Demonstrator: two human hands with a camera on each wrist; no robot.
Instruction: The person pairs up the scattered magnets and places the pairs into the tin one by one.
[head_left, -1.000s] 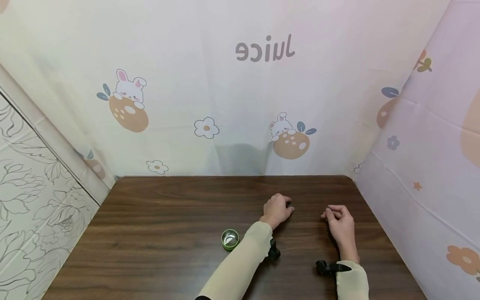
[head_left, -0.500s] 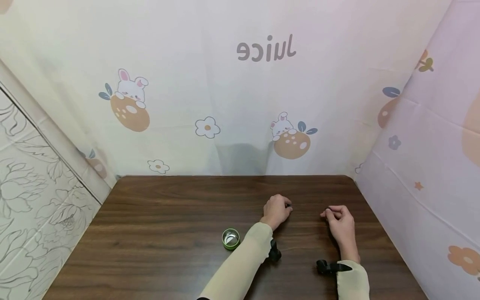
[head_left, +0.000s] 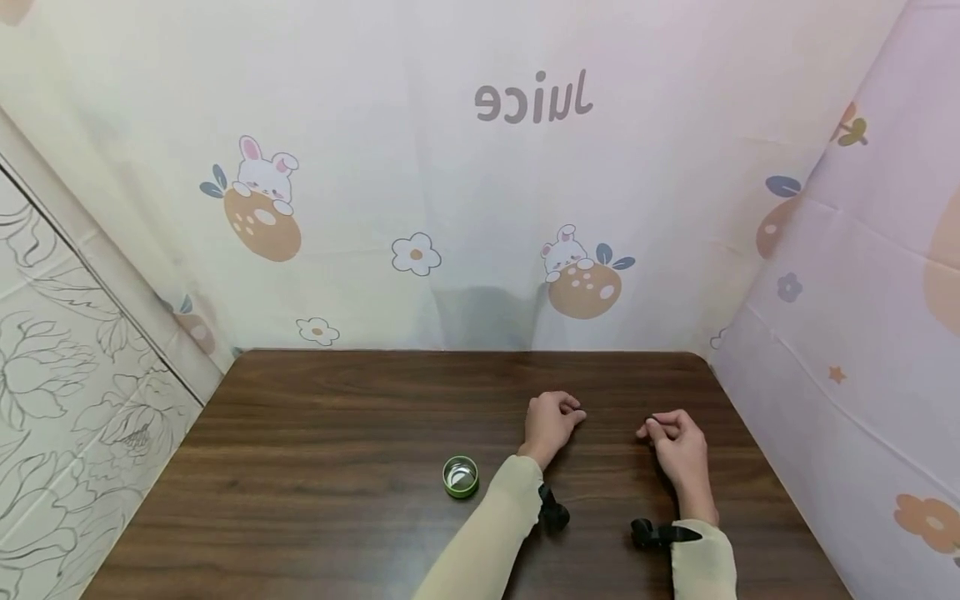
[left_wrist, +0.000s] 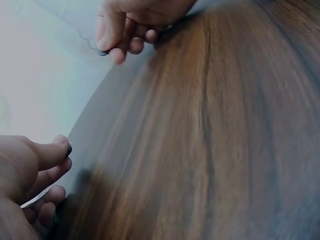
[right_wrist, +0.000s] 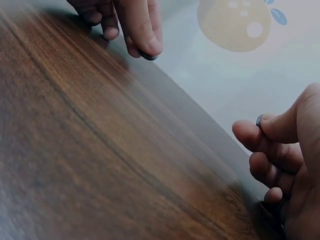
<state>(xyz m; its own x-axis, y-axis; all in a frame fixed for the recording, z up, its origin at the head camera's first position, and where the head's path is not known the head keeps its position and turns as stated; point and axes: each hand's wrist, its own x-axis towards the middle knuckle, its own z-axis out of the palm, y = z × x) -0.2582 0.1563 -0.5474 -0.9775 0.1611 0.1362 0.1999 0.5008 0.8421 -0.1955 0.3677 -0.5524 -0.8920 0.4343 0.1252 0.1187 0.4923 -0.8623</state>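
Observation:
In the head view, my left hand is just above the table, right of centre. Its thumb and finger pinch a small dark disc, best seen in the left wrist view. My right hand, farther right, pinches a second small dark disc between thumb and forefinger. The two hands are apart, a short gap of table between them. Fingers cover most of each disc, so their exact kind cannot be told. A small round green tin with a shiny inside stands open left of my left forearm.
The dark wood-grain table reaches back to a printed cloth hanging behind it. Another cloth hangs along the right side. A black strap with a small device sits on my right wrist, another device on the left.
My left hand has turned slightly and drawn a little nearer, still pinching its disc. My right hand has shifted slightly left. The tin stays in place.

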